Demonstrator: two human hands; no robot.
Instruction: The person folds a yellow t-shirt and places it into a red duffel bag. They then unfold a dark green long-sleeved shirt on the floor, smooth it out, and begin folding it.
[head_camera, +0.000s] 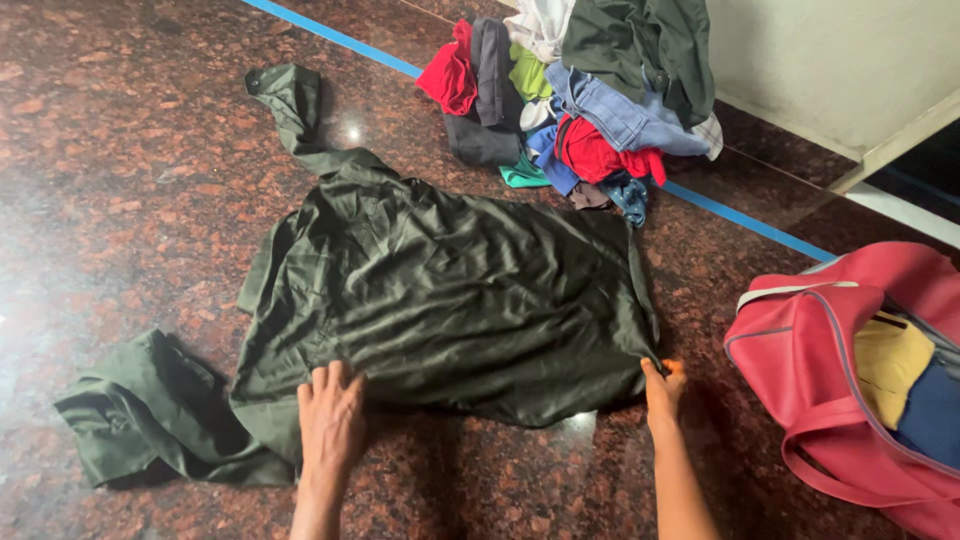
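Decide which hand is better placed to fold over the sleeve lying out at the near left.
Probably the left hand: it rests flat on the dark green shirt beside that sleeve; the right hand pinches the far corner.

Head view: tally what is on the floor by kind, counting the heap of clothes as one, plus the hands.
Dark green shirt, spread flat: 1
Heap of mixed clothes: 1
Red bag, open with yellow and blue cloth inside: 1
Hands on the shirt's near edge: 2, left hand flat, right hand pinching the corner
Total: 5
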